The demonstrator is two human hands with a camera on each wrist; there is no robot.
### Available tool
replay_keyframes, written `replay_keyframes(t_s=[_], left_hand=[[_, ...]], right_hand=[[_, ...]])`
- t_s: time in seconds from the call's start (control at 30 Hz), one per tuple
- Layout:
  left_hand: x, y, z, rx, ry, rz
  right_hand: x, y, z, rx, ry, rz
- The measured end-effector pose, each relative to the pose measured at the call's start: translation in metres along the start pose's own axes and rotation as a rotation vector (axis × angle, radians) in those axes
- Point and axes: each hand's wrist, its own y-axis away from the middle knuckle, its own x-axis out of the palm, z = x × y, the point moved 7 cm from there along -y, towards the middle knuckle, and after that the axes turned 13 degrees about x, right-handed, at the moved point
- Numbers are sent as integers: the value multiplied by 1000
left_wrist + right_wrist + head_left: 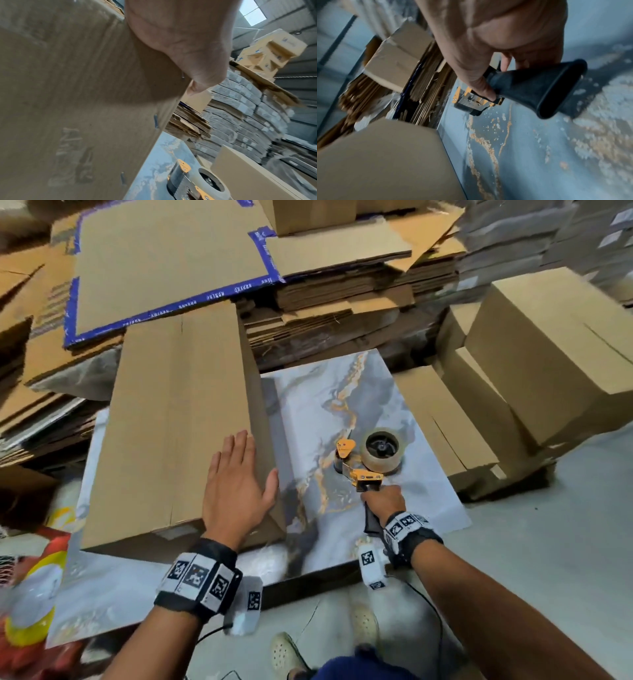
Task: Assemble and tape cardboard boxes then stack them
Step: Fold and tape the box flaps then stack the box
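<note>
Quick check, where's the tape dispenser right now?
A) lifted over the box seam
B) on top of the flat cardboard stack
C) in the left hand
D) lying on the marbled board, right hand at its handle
D: the tape dispenser lies on the marbled board with the right hand gripping its black handle, while the left hand lies flat on the box.

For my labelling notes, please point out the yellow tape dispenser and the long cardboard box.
Yellow tape dispenser [363, 474]: head view, on its yellow metal frame.
Long brown cardboard box [178, 419]: head view, on its top face.

Matt cardboard box [178, 419], glossy marbled tabletop [370, 392]
</note>
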Motion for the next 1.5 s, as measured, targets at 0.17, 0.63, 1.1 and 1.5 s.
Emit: replay_keyframes(t_s=[0.17,0.63,1.1,1.5], left_hand=[[-2,4,-2,1,-10,-37],[-6,4,3,63,61,-114],[-48,29,36,-461,1420,-401],[-34,59,46,-699,2336,-191]], right_hand=[[37,-36,-26,220,-393,406],[68,42,-13,145,-556,938],[-7,193,56,-511,-298,553],[27,307,73,-685,-43,451]])
